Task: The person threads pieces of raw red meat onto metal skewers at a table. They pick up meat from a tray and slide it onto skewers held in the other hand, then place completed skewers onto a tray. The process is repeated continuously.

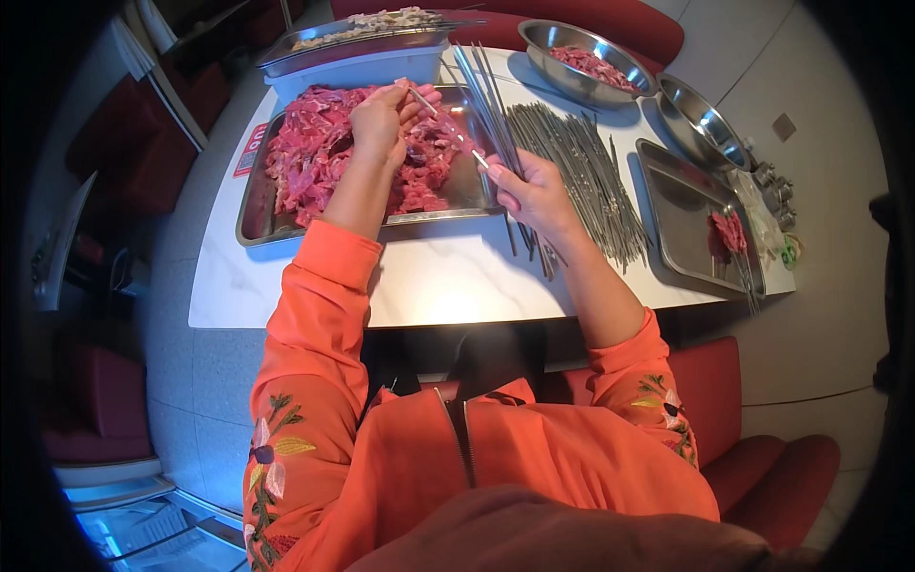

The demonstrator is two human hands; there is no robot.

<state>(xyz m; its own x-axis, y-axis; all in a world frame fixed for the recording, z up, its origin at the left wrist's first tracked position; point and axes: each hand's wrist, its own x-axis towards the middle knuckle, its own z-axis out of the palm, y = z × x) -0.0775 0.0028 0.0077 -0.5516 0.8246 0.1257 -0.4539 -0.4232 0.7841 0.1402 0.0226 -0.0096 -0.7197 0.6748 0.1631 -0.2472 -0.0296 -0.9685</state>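
Observation:
A metal skewer with raw red meat threaded on its middle slants between my two hands, over the tray. My left hand has its thumb and fingers at the skewer's far end. The near end sits at the fingertips of my right hand. That same hand also grips a loose bundle of bare metal skewers, which fan out above and below it. Under my left hand, a heap of raw meat pieces fills much of a steel tray. My left wrist covers part of the heap.
Many bare skewers lie on the white table right of my hand. Farther right, a shallow steel tray holds meat skewers. Steel bowls stand behind, one holding meat. A tray of pale skewers rests on a plastic tub.

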